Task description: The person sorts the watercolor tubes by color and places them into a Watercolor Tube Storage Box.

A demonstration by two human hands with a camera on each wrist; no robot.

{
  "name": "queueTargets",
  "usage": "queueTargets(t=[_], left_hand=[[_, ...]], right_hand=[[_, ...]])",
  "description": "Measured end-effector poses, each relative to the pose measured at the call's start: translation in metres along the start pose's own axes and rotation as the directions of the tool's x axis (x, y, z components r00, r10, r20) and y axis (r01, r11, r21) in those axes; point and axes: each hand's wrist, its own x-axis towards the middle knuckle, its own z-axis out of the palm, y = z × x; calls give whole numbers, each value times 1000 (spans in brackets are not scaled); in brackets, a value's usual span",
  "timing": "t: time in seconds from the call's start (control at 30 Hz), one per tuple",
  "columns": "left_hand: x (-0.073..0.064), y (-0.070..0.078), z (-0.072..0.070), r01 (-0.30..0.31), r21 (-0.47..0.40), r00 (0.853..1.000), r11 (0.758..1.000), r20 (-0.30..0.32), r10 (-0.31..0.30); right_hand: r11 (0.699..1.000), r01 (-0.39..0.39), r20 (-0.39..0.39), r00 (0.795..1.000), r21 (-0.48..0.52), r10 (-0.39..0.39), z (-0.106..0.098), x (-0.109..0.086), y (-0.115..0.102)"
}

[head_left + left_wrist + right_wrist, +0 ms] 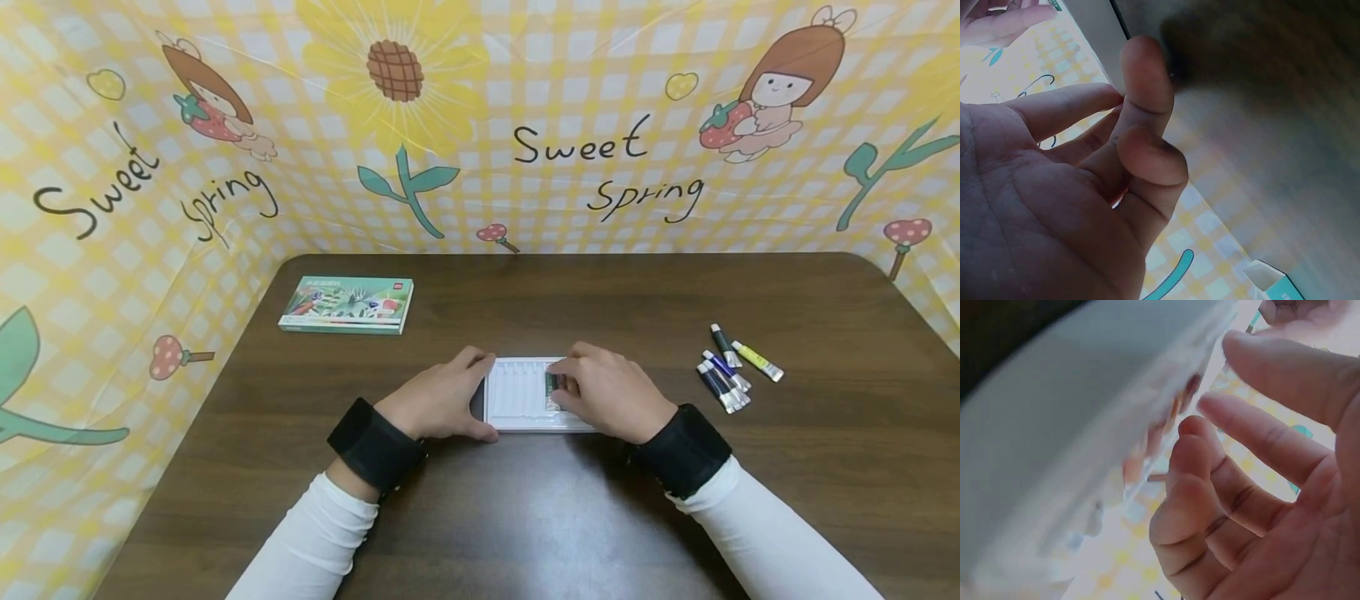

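Note:
A white plastic tray (517,396) with narrow grooves lies in front of me in the head view. My left hand (446,396) grips its left end, thumb at the near corner and fingers at the far one. Over the tray's right part, my right hand (611,392) pinches a dark green paint tube (551,390) between thumb and index finger, low in the grooves. The hand hides the tray's right end. In the right wrist view, fingertips (1210,403) are right at the tray's edge, where reddish and orange tubes (1154,434) show blurred.
Several loose paint tubes (723,383) lie to the right, with a yellow one (757,361) among them. A green illustrated box (347,305) sits at the back left of the brown table (480,517). Yellow checked cloth (570,217) stands behind and at the sides.

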Motion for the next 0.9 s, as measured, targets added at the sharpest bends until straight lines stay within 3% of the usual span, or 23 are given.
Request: queueTargets(t=[0.2, 0.4, 0.63, 0.9], left_hand=[[0, 1, 0, 8, -1, 1000, 1000, 1, -8], [0, 3, 0, 2, 1, 1000, 1000, -1, -2], [0, 2, -1, 4, 6, 1000, 1000, -4, -4], [-1, 2, -1, 5, 8, 1000, 1000, -5, -5]], right_hand=[[997, -32, -81, 996, 69, 38, -18, 2, 25], [984, -168, -119, 978, 64, 174, -38, -2, 65], [936, -346, -83, 933, 62, 350, -60, -16, 112], [872, -485, -74, 869, 64, 489, -70, -31, 144]])
